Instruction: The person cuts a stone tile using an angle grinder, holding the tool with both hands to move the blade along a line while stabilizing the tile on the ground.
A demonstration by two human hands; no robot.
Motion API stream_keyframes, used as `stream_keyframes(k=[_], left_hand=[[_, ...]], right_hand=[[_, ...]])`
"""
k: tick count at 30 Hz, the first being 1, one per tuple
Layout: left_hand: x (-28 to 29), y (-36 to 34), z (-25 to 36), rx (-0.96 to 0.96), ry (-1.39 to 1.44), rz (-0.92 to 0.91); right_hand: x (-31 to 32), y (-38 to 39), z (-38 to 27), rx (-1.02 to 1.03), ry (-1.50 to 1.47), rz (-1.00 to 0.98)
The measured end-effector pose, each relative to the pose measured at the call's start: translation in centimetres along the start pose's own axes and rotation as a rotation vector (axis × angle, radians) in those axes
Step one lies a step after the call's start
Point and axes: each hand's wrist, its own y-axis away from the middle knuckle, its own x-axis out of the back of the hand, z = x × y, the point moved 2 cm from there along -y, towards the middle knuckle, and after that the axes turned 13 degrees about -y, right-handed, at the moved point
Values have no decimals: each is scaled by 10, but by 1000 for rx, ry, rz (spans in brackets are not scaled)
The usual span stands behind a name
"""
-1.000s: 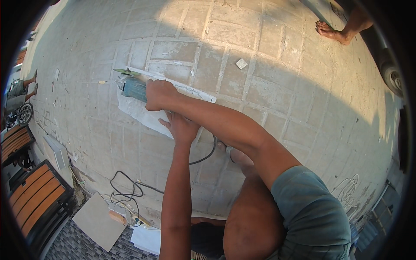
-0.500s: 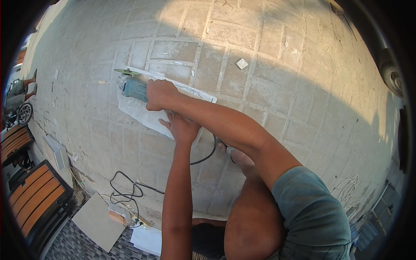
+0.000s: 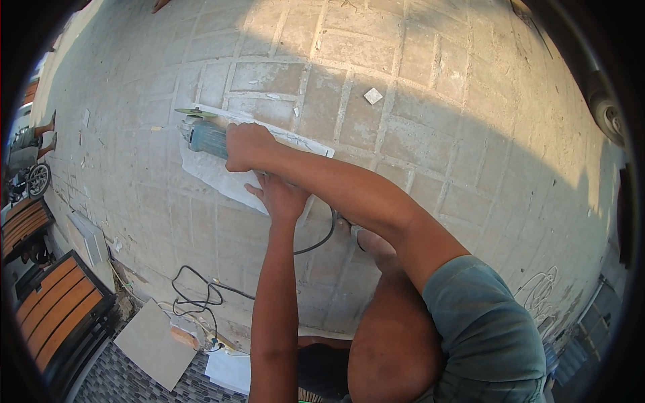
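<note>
My right hand (image 3: 248, 148) is wrapped around the teal body of an angle grinder (image 3: 208, 138). A thin green disc (image 3: 195, 113) sits at the grinder's far left end, by the long edge of a white slab (image 3: 222, 176) with an uneven outline. That slab lies on the paving under the tool. Just below my right wrist, my left hand (image 3: 281, 197) rests on the slab with thumb and finger spread; the right forearm hides part of it. A black cord (image 3: 322, 244) curves out beside my left wrist.
Dark cord (image 3: 195, 282) lies coiled at lower left, near a beige tile (image 3: 156, 346) and slatted wooden benches (image 3: 64, 305). A small square tile piece (image 3: 373, 96) lies on the paving ahead. My bare foot (image 3: 359, 235) stands right of the cord. A wheel (image 3: 608, 119) is at far right.
The view has shifted very slightly. Part of a person's foot now shows at the top left edge. Both hands and the grinder keep their places on the slab.
</note>
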Motion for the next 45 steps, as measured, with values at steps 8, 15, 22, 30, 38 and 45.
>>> stream_keyframes(k=[8,15,22,30,38,45], left_hand=[[1,-1,-1,-1,-10,-33],[0,0,0,-12,4,-21],[-7,-2,-5,-10,-18,0],[-5,-1,-3,-7,-8,-14],[-5,-3,-4,3,-28,-40],[-5,-3,-4,2,-59,-46]], right_hand=[[4,5,-3,-16,-5,-16],[5,9,-1,-30,-6,-22],[4,6,-4,-24,-19,-45],[4,7,-1,-16,-27,-43],[4,5,0,-11,-15,-39],[2,6,-1,-18,-6,-17]])
